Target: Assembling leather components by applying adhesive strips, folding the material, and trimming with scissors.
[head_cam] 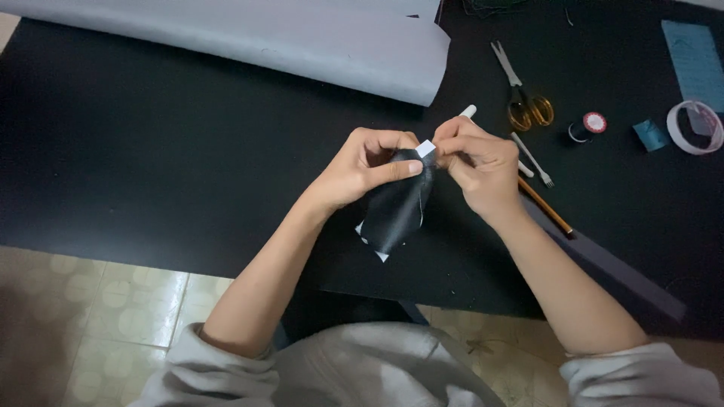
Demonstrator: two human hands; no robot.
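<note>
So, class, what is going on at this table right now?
A person in a grey top holds a piece of shiny black material up over a black table with both bare hands. The left hand pinches its upper edge, and the right hand grips the top beside a small white tab. Off to the right lie scissors, a spool of thread and a roll of tape. A large pale sheet lies at the far edge.
</note>
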